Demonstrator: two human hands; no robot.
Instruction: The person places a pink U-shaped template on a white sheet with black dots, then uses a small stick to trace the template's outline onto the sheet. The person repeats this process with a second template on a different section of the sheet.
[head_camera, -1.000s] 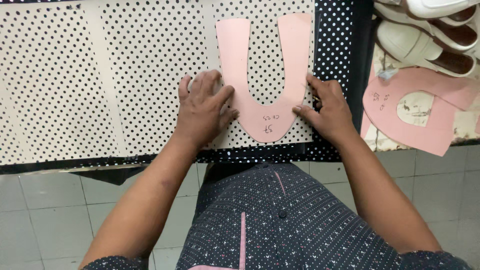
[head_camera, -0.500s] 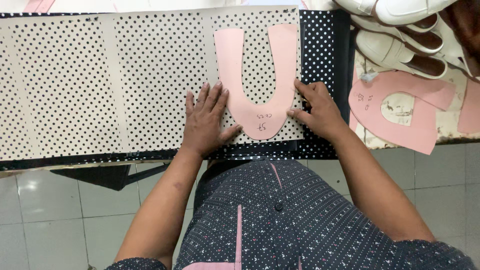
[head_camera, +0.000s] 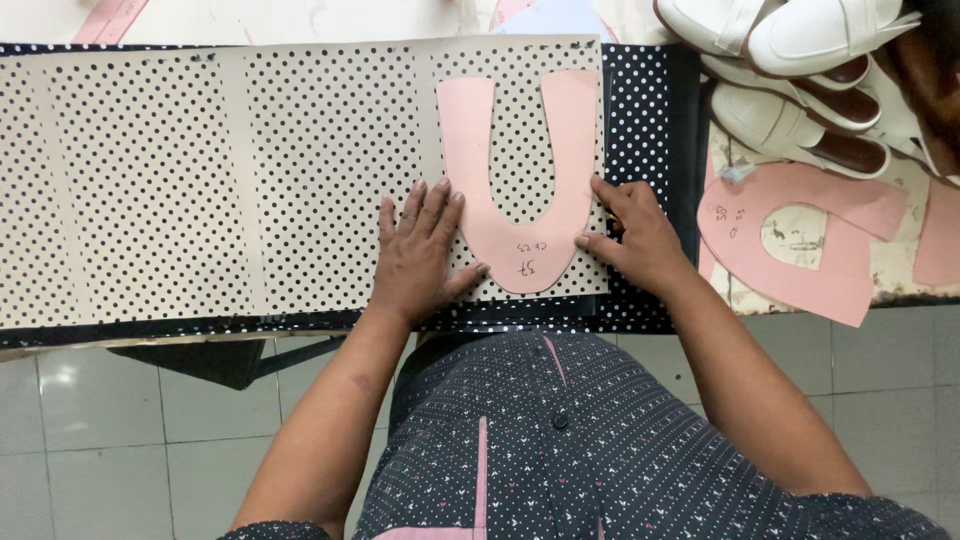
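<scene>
- The white shoes (head_camera: 800, 60) at 1 o'clock are cut off by the top and right edges; how many there are is hard to tell.
- A second pink pattern piece (head_camera: 800, 255) at 3 o'clock lies partly over the table edge; handwriting on it is too small to read.
- The black dotted fabric (head_camera: 645, 130) shows only as a border, the rest hidden beneath the cream dotted sheet (head_camera: 230, 180).
- A pink strip (head_camera: 105, 20) at 11 o'clock is cropped by the top edge.
- The pink U-shaped pattern (head_camera: 520, 210) lies flat on the cream sheet, arms pointing toward 12 o'clock, curved base toward 6 o'clock.
- The left hand (head_camera: 420, 255) lies flat and open, fingers spread, at 9 o'clock of the pattern's base; its thumb touches the lower left edge.
- The right hand (head_camera: 640, 235) is at 3 o'clock of the base, fingers bent, fingertips pressing the pattern's right edge; neither hand grips anything.
- The person's dark dotted garment (head_camera: 560, 440) fills the 6 o'clock area above the tiled floor (head_camera: 120, 450).
</scene>
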